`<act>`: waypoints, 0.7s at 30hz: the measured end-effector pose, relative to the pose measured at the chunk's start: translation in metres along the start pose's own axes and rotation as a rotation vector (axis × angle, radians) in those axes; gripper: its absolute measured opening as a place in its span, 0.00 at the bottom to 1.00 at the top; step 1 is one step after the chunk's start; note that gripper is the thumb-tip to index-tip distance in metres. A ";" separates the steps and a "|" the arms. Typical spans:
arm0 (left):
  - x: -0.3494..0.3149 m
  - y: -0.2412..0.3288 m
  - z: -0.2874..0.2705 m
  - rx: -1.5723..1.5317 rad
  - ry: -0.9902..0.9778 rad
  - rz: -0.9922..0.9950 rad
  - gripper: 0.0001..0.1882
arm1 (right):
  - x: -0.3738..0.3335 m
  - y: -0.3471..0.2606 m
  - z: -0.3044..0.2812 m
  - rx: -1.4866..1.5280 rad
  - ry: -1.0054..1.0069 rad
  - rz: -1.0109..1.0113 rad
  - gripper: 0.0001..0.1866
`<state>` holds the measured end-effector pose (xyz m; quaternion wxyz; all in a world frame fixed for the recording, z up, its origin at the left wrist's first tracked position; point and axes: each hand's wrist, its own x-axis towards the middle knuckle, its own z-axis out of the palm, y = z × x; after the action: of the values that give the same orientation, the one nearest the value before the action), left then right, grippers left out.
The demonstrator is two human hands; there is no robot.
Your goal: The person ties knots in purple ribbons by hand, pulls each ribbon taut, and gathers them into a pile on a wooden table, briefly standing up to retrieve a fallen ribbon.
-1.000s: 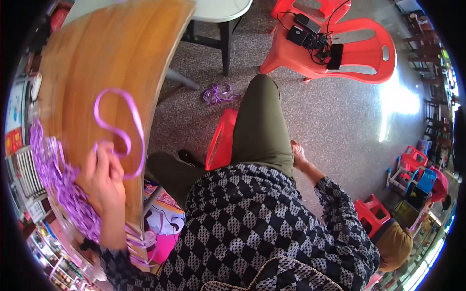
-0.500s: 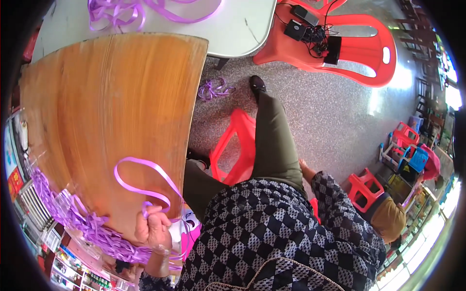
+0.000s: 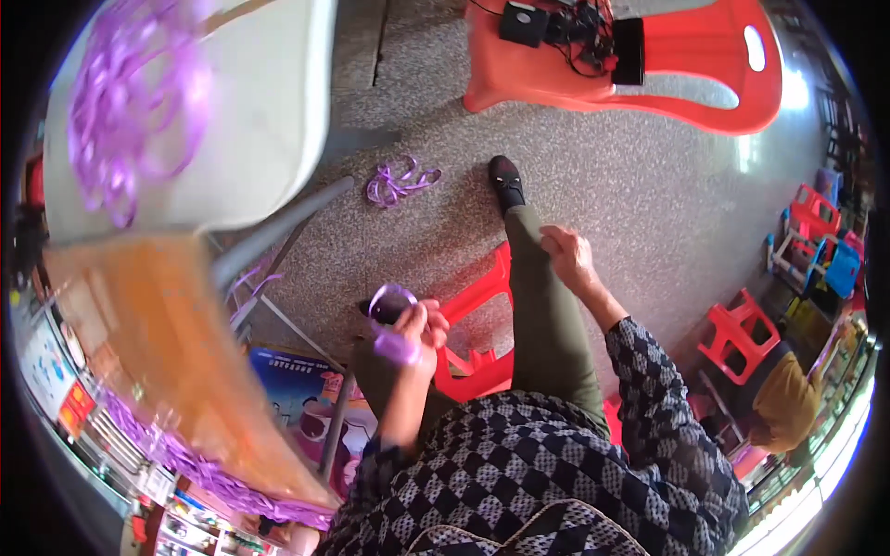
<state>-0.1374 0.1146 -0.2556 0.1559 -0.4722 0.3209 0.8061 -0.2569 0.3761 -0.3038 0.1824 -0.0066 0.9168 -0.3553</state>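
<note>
My left hand (image 3: 422,335) is closed on a purple ribbon (image 3: 396,349), held in the air to the right of the wooden table (image 3: 139,306). Part of the ribbon loops out past my fingers. My right hand (image 3: 569,259) hovers over my right leg with its fingers curled in, and nothing shows in it. A loose heap of purple ribbon (image 3: 387,183) lies on the floor beyond my left hand. More ribbon (image 3: 139,102), blurred, is piled on the white table (image 3: 269,139), and a long bundle of ribbon (image 3: 199,459) runs along the wooden table's near edge.
A red plastic stool (image 3: 477,366) stands between my legs. At the far right, a red chair (image 3: 547,83) bears black boxes and tangled cables (image 3: 584,42). Grey table legs (image 3: 278,227) and a blue box (image 3: 287,375) are beside the wooden table. Further stools (image 3: 740,335) stand at right.
My left hand has moved right, off the wooden table, with the ribbon. My right hand has come up from beside my thigh to over my leg. The view has shifted right.
</note>
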 end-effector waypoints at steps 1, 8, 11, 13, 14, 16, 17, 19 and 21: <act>0.030 -0.011 -0.011 0.048 0.091 -0.038 0.13 | -0.005 0.005 0.009 0.130 -0.019 0.062 0.09; 0.197 0.011 -0.079 0.196 0.233 -0.037 0.15 | -0.019 0.026 0.000 -0.176 -0.034 -0.120 0.12; 0.256 0.025 -0.086 0.143 0.406 0.058 0.13 | -0.021 0.044 0.000 -0.214 0.011 -0.063 0.13; 0.286 0.033 -0.115 0.156 0.544 0.111 0.10 | -0.020 0.034 -0.007 -0.313 -0.027 -0.042 0.14; 0.302 0.037 -0.135 0.154 0.693 0.168 0.08 | -0.022 0.036 -0.006 -0.264 0.016 -0.038 0.14; 0.322 0.057 -0.188 0.135 0.821 0.247 0.05 | -0.023 0.039 -0.004 -0.195 0.015 -0.012 0.14; 0.330 0.066 -0.204 0.089 0.943 0.325 0.03 | -0.022 0.042 -0.001 -0.170 0.012 -0.008 0.14; 0.369 0.025 -0.158 0.057 0.988 0.273 0.03 | -0.020 0.053 -0.005 -0.220 -0.026 0.052 0.14; 0.397 0.022 -0.153 0.377 0.690 0.086 0.05 | -0.012 0.048 -0.012 -0.203 -0.063 0.079 0.14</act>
<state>-0.2495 -0.0242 -0.6429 0.0889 -0.6645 0.5166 0.5327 -0.2441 0.4217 -0.3231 0.2231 -0.0001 0.9414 -0.2528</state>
